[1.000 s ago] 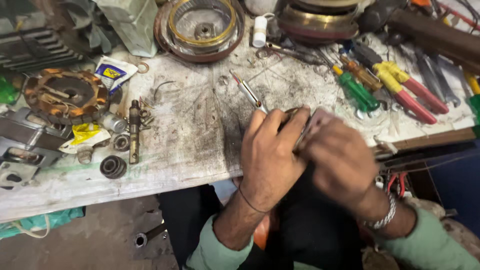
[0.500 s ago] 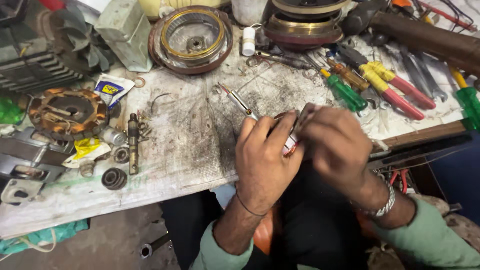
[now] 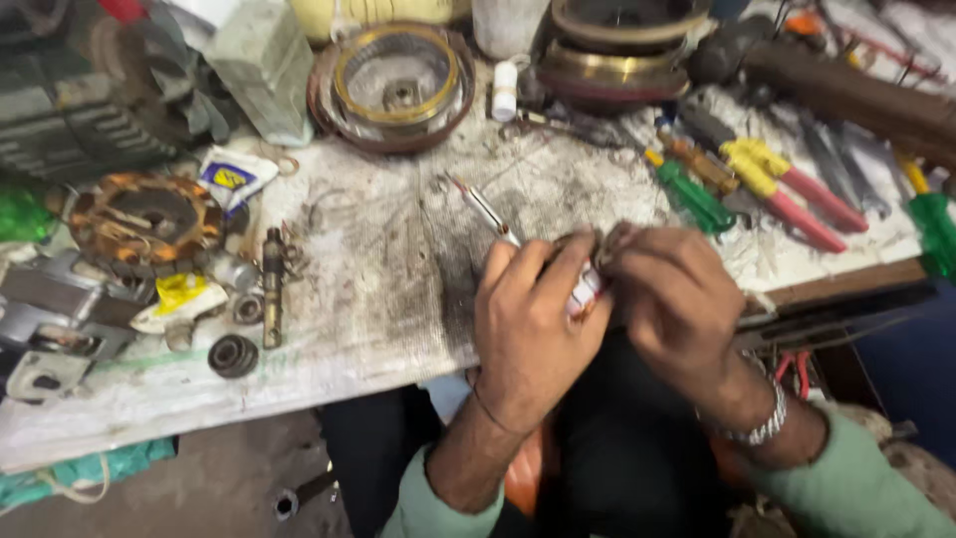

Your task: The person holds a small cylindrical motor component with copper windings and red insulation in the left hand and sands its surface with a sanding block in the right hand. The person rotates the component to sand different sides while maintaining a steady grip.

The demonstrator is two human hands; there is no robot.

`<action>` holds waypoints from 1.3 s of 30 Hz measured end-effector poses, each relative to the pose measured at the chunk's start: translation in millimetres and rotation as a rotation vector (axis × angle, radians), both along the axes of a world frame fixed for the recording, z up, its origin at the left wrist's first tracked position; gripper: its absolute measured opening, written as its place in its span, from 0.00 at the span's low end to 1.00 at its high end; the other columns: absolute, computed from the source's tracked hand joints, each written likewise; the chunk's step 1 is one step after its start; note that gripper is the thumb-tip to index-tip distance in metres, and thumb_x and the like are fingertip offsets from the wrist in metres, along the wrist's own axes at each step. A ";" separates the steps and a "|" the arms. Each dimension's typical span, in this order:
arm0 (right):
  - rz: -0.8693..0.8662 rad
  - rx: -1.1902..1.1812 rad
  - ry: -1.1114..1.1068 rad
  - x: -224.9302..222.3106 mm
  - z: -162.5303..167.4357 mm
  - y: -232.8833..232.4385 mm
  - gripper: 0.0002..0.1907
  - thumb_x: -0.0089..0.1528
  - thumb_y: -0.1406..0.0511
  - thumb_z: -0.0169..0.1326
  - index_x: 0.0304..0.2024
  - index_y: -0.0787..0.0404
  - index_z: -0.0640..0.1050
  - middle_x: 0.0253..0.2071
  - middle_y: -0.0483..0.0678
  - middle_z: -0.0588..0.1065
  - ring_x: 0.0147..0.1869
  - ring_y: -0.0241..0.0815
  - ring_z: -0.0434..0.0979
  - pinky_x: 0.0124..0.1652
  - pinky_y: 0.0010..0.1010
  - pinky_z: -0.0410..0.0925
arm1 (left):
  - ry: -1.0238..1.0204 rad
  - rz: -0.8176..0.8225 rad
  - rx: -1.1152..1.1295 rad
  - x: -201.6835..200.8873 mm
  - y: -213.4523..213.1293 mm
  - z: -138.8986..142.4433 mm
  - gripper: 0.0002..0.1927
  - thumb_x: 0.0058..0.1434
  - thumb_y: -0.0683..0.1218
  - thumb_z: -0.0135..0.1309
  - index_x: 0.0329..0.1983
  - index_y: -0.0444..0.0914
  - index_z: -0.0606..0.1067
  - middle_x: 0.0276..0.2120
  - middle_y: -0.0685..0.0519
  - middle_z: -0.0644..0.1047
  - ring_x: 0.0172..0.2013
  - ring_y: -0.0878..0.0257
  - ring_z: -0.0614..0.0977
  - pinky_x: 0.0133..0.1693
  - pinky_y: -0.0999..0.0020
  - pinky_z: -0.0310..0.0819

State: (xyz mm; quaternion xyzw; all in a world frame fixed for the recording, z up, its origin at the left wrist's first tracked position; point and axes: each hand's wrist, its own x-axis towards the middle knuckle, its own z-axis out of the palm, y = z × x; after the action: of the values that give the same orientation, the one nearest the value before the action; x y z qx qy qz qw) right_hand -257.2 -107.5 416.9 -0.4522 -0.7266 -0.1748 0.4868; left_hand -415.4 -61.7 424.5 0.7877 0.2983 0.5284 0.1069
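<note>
both hands meet at the workbench (image 3: 378,299) front edge: left hand (image 3: 533,319) and right hand (image 3: 677,299) pinch one small white part (image 3: 585,289). work ongoing, completion unclear; screwdriver (image 3: 483,207) lies unused behind.

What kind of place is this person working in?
Most likely a small repair workshop for electric motors or fans. A copper-wound motor coil lies on the grimy workbench, a row of screwdrivers and pliers sits at the right, and loose bearings lie near the edge.
</note>
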 end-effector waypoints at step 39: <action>0.053 0.006 -0.066 -3.1 3.7 -3.0 0.15 0.48 0.83 0.50 0.36 0.70 0.77 0.37 0.58 0.77 0.45 0.58 0.80 0.53 0.47 0.74 | -0.025 -0.024 -0.002 6.0 5.0 -10.8 0.24 0.51 0.38 0.63 0.54 0.33 0.78 0.44 0.47 0.79 0.43 0.49 0.78 0.47 0.58 0.75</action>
State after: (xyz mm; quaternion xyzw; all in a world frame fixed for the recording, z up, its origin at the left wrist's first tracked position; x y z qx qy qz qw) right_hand -260.3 -110.4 420.6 -0.4252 -0.7536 -0.1788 0.4683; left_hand -409.4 -56.7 413.7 0.7845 0.2879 0.5365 0.1179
